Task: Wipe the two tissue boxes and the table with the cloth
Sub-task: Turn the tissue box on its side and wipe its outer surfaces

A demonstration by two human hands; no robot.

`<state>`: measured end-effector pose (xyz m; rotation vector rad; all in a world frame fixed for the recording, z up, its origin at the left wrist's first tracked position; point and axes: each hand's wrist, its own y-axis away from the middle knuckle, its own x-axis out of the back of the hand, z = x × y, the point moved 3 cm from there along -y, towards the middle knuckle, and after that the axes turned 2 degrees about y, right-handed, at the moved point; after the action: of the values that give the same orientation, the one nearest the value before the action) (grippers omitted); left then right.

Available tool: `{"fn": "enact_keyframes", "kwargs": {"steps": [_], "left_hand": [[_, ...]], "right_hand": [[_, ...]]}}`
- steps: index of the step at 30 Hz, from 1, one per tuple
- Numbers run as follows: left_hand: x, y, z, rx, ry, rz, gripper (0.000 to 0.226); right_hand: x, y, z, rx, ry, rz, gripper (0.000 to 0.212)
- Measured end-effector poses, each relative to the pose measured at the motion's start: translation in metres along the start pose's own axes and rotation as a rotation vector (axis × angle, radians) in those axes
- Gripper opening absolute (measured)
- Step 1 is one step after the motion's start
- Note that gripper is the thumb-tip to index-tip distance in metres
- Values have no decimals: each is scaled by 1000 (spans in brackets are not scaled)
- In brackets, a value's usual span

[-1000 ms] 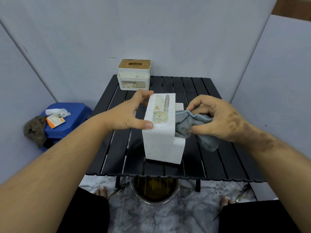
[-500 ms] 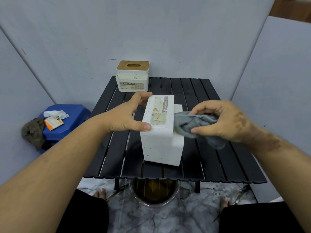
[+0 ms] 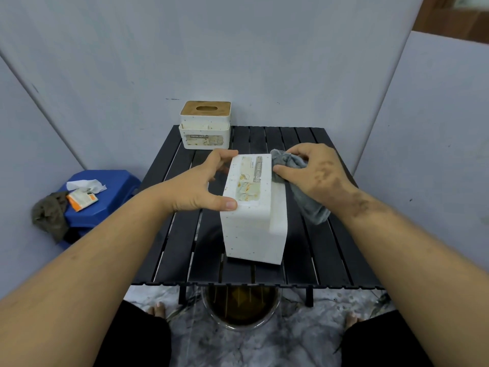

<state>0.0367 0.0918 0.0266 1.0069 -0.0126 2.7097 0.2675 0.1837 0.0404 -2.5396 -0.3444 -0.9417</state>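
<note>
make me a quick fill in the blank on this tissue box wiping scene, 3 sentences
1. The right hand holds a grey ____ against the near tissue box.
2. The far tissue box has a ____ coloured lid.
3. The left hand grips the near tissue box, which rests on the black slatted ____.

Missing words: cloth; wood; table

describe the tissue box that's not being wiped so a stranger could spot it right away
On the black slatted table, look to the far left corner by the wall. The box there stands upright and untouched, with a wooden slotted lid; the other box lies tipped between the hands.
</note>
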Motion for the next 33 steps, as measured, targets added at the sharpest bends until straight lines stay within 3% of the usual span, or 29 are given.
{"fn": "enact_keyframes", "kwargs": {"steps": [7,13,18,21,26,33], "left_hand": [[-1,-2,-5,-9,1,35,116],[-5,1,-9,-12,29,51,115],[-9,8,-9,-82,89,14,146],[-19,10,-9,-125,139,-46,155],[-25,8,-15,-86,168,-51,161],[-29,6,-15,-79,194,-17,144]], "right_hand": [[17,30,-16,104,61,-219,5],[54,77,-27,117,108,-505,15],[79,76,-51,181,-147,-279,23],[60,68,-66,258,-106,-252,28],[20,49,-76,322,50,-304,23],[4,-11,-57,182,139,-88,15]]}}
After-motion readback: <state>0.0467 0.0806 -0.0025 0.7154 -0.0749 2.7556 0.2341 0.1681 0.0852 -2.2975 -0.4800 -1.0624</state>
